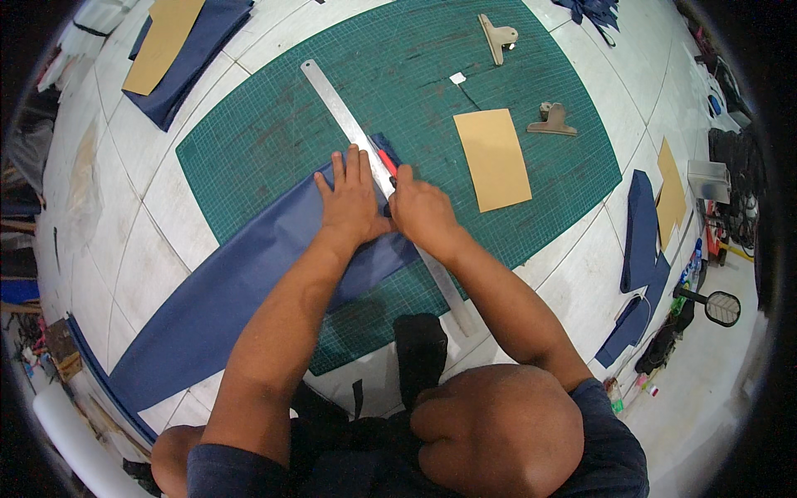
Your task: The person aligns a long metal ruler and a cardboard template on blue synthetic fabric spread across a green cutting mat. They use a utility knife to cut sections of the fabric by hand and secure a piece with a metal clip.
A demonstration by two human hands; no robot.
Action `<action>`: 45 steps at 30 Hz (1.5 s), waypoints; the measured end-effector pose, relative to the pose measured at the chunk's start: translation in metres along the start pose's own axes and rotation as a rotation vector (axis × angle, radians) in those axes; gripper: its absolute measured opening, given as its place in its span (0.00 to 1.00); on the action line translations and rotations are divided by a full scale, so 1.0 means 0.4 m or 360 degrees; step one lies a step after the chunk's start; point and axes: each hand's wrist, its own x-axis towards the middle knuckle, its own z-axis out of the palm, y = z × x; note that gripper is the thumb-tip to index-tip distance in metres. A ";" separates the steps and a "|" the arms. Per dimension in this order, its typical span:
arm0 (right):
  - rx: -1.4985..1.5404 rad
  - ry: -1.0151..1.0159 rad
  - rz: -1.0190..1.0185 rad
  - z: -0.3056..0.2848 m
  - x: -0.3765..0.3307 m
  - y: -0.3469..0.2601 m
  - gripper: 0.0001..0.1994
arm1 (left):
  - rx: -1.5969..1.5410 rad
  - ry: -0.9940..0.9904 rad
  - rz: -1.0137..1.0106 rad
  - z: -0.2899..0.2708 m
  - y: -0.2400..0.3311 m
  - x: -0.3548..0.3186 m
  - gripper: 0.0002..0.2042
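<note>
A long steel ruler [332, 101] lies slantwise across dark blue fabric [224, 290] on a green cutting mat [266, 124]. My left hand [353, 203] presses down flat with its fingers spread, the fingertips reaching the ruler's left edge and the palm on the fabric. Closed around a red and black cutter knife [387, 163], my right hand [422, 212] rests against the ruler's right side. The blade and its contact with the fabric are hidden. A narrow strip of the fabric [387, 146] shows to the right of the ruler.
A tan card rectangle [493, 160] and two metal bulldog clips [498, 37] lie on the mat's right half. Folded blue fabric with a tan pattern piece [166, 46] sits at the far left on white floor tiles. More blue pieces [639, 232] lie at the right.
</note>
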 end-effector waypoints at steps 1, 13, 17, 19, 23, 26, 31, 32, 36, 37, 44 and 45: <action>-0.0006 -0.0016 0.0006 0.002 0.003 0.000 0.12 | -0.0005 0.0004 0.0002 0.002 -0.001 0.000 0.64; -0.0018 -0.0412 0.0159 -0.062 -0.077 0.010 0.11 | 0.0094 -0.0008 -0.0003 -0.005 0.009 0.013 0.68; -0.0094 -0.0621 0.0370 -0.087 -0.255 0.043 0.10 | 0.0154 -0.0072 -0.0031 -0.006 0.016 0.010 0.70; -0.0113 -0.0717 0.0458 -0.098 -0.345 0.062 0.10 | 0.0179 -0.0084 -0.0034 -0.003 0.017 0.007 0.70; -0.0125 -0.0813 0.0589 -0.106 -0.475 0.096 0.11 | 0.0156 -0.0087 -0.0022 -0.004 0.014 0.004 0.70; -0.0163 -0.0837 0.0582 -0.116 -0.508 0.110 0.11 | 0.0133 -0.0068 0.0006 -0.009 0.010 0.001 0.70; 0.0274 -0.0518 0.0539 -0.163 -0.457 0.136 0.16 | 0.0104 -0.0092 0.0003 -0.015 0.008 -0.001 0.70; 0.0430 -0.0331 0.0525 -0.149 -0.421 0.132 0.17 | 0.0115 -0.0112 -0.0014 -0.013 0.010 -0.001 0.70; 0.0447 0.0275 0.0207 -0.050 -0.217 0.110 0.21 | 0.0080 -0.0030 0.0012 -0.008 0.011 0.004 0.70; 0.0353 0.0310 0.0187 -0.030 -0.179 0.108 0.22 | 0.0054 -0.0007 0.0014 -0.006 0.010 0.001 0.70; 0.0678 0.0392 0.0580 -0.070 -0.127 0.212 0.25 | 0.0068 0.0019 0.0020 0.004 0.006 0.002 0.69; 0.0600 0.0429 0.0511 -0.078 -0.130 0.216 0.26 | 0.0069 0.0014 0.0015 0.004 0.005 0.001 0.69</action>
